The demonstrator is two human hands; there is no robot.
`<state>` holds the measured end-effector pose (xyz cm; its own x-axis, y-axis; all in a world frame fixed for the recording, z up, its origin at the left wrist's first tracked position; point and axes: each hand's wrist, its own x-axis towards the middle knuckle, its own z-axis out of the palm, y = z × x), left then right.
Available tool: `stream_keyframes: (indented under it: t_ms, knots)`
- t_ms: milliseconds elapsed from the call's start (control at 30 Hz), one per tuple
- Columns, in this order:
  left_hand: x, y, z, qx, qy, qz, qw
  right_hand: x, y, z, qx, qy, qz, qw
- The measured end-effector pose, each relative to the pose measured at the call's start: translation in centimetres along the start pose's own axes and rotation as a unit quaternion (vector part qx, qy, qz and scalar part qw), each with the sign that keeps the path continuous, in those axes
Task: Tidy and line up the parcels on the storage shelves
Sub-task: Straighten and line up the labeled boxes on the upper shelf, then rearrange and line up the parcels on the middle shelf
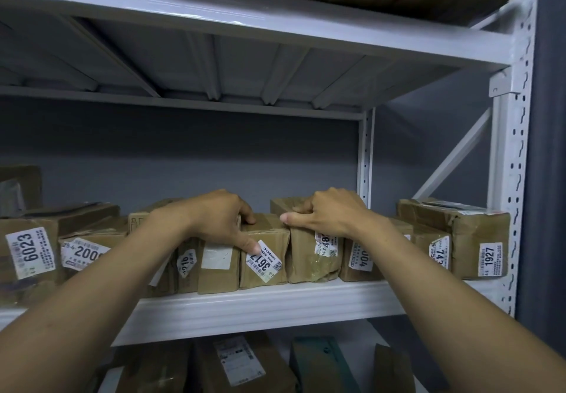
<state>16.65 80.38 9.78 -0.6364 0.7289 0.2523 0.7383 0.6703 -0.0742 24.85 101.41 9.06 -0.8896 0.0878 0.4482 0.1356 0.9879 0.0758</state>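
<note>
Middle shelf (275, 304), centre of the row: parcel 3617 (266, 273) is grasped by the left hand (219, 218), fingers curled over its top and thumb pressed on the near face beside the label. The adjoining parcel (306, 259) to its right is held by the right hand (329, 216), fingers hooked over the top, thumb extended leftward. Alignment is judged to be in progress. It is recommended that both near faces be drawn flush with the shelf edge, the sides closed together and the labels kept outward. The cartons are box-shaped brown cardboard wrapped in glossy, creased tape. Corners are dented, so light, even pressure is advised. A larger parcel 1927 (459, 233) stands at the right end.
</note>
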Motion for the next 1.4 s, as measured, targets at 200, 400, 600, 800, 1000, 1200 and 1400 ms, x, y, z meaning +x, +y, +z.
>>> stream_keyframes:
  t_ms: [200,400,600,800,1000,1200,1400]
  knots:
    - [-0.1,2.5,1.0,0.108,0.125,0.030,0.986,-4.4,1.6,0.9,-0.008,0.097,0.034,0.995]
    - [0.5,5.9,2.4,0.045,0.193,0.084,0.977,-7.8,5.5,3.1,0.015,0.159,0.180,0.971]
    - [0.9,7.4,3.8,0.033,0.193,0.082,0.977,-8.4,6.6,4.2,0.052,0.147,0.138,0.978]
    - [-1.8,8.8,5.4,0.050,0.263,0.086,0.960,-10.8,4.2,3.5,0.018,0.166,0.102,0.981]
    - [-8.8,8.1,8.1,0.068,0.291,0.127,0.946,-15.6,-2.3,2.9,0.028,0.119,0.038,0.992]
    - [-17.7,2.0,11.1,0.053,0.264,0.093,0.959,-18.8,-12.6,4.7,0.082,0.011,0.018,0.996]
    - [-27.9,-6.9,14.9,0.069,0.184,0.016,0.980,-19.2,-24.9,8.2,0.124,-0.036,-0.021,0.991]
